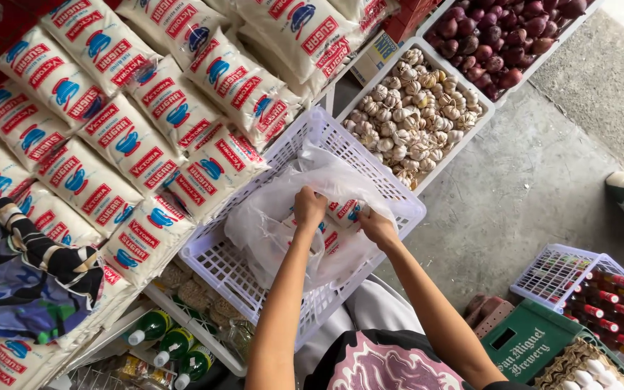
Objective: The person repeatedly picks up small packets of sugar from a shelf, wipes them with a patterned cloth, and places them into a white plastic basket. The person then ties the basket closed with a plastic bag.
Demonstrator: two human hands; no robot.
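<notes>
Bagging step judged in hand: a thin clear plastic bag (pixel 283 217) lies in a white lattice basket (pixel 225 267), holding white sugar packets (pixel 341 213) with red and blue print. The left hand (pixel 309 206) is pinched shut on the bag's upper edge; the right hand (pixel 377 227) is closed on the film beside it. Next move likely calls for the mouth to be gathered evenly, the film being flimsy. Packet count inside is veiled by film; fingertips hidden; basket's near edge blocked by the arms.

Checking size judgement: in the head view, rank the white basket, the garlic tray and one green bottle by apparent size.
1. white basket, nearest the camera, so its lead is partly nearness
2. garlic tray
3. green bottle, clearly smallest
</notes>
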